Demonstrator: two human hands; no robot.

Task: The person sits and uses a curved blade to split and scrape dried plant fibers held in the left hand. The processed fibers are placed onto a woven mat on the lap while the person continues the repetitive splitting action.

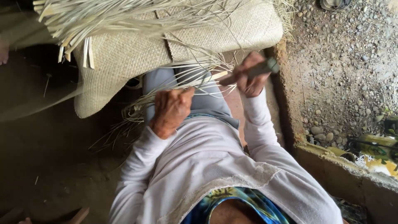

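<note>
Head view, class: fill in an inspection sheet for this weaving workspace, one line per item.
Surface: packed earth floor, dark, a few stray fibres on it.
Job's things: pale strips across the lap; woven mat lying above them; tool handle.
Clutter: loose strip bundle on the mat's upper edge.
Grips: left hand closed on the strips; right hand closed on the tool handle.
Cables: nothing seen.
Surroundings: gravel at right, beyond a low kerb.
</note>
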